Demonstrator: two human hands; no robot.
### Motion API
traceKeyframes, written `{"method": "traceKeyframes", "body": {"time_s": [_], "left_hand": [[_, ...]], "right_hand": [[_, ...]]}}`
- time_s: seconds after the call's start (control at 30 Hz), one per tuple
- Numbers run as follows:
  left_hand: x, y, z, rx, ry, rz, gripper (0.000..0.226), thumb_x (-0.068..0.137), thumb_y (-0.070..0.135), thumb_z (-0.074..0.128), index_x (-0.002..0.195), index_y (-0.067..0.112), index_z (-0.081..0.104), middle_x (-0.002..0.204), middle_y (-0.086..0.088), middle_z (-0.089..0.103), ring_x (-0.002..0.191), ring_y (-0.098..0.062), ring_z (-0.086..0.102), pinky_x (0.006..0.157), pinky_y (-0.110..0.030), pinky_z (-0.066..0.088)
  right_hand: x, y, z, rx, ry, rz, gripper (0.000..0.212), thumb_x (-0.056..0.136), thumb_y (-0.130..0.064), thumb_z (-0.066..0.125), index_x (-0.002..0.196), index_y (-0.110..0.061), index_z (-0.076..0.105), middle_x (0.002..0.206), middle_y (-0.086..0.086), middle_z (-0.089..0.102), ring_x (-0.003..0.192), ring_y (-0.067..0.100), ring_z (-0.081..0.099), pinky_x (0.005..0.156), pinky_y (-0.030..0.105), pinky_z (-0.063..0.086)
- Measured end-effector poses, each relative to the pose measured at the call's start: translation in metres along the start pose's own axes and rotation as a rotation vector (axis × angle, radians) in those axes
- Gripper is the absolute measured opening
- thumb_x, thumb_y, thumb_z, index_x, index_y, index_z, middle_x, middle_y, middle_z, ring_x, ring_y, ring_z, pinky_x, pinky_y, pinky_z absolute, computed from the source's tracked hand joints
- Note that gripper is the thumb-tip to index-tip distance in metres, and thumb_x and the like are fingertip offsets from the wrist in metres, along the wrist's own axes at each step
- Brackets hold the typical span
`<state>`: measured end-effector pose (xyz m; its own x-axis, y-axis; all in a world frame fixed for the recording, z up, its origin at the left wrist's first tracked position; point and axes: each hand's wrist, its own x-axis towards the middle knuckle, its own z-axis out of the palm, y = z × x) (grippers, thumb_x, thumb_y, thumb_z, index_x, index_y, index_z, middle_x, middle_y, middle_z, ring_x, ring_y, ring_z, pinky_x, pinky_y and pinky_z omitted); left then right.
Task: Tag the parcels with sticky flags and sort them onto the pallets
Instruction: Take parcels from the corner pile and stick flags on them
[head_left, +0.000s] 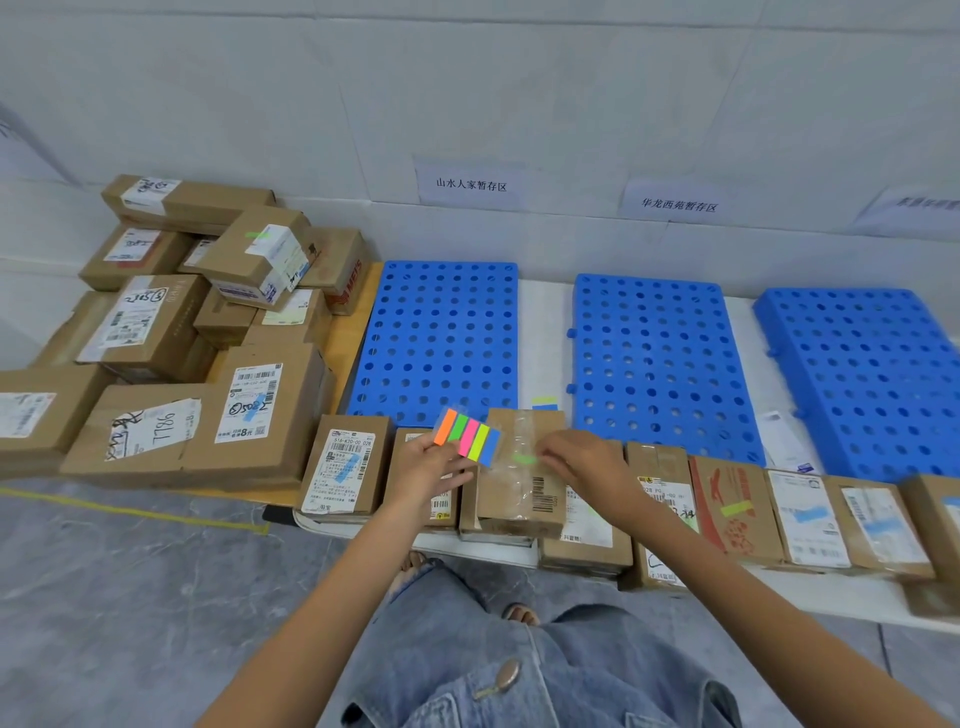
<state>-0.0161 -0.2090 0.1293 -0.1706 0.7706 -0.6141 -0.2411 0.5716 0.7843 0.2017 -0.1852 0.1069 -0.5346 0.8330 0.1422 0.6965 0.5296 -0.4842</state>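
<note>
My left hand (423, 470) holds a sheet of sticky flags (470, 434) with orange, green, pink, yellow and blue strips, raised above a row of parcels. My right hand (582, 460) presses a green flag (523, 459) onto the taped top of a brown parcel (522, 488) that stands on the others. Three blue perforated pallets lie behind the row: left (441, 338), middle (654, 358), right (872, 379). None of them carries a parcel.
A heap of cardboard parcels (171, 332) fills the left side. A row of flagged parcels (810, 514) runs to the right along the white platform's front edge. Paper signs (470, 184) hang on the wall above the pallets. Loose flags (544, 402) lie between the left and middle pallets.
</note>
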Motion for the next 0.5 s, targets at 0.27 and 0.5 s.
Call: {"method": "traceKeyframes", "body": {"time_s": [0.27,0.5], "left_hand": [[0.009,-0.001,-0.008,-0.014,0.051,-0.008,0.029,0.094,0.004,0.053,0.123,0.001,0.057,0.102,-0.014,0.067,0.081,-0.02,0.068,0.062,-0.024,0.059],[0.014,-0.003,-0.002,0.003,0.002,-0.022,0.026,0.094,0.004,0.053,0.12,0.004,0.058,0.102,-0.012,0.067,0.083,-0.02,0.068,0.07,-0.027,0.058]], "right_hand": [[-0.011,0.019,0.006,-0.225,0.018,-0.245,0.03,0.069,0.001,0.077,0.09,-0.014,0.061,0.09,0.003,0.06,0.078,0.018,0.056,0.055,0.031,0.048],[-0.008,0.015,0.01,-0.331,-0.034,-0.277,0.075,0.058,0.012,0.068,0.124,-0.023,0.056,0.106,0.004,0.056,0.102,0.021,0.053,0.08,0.031,0.049]]}}
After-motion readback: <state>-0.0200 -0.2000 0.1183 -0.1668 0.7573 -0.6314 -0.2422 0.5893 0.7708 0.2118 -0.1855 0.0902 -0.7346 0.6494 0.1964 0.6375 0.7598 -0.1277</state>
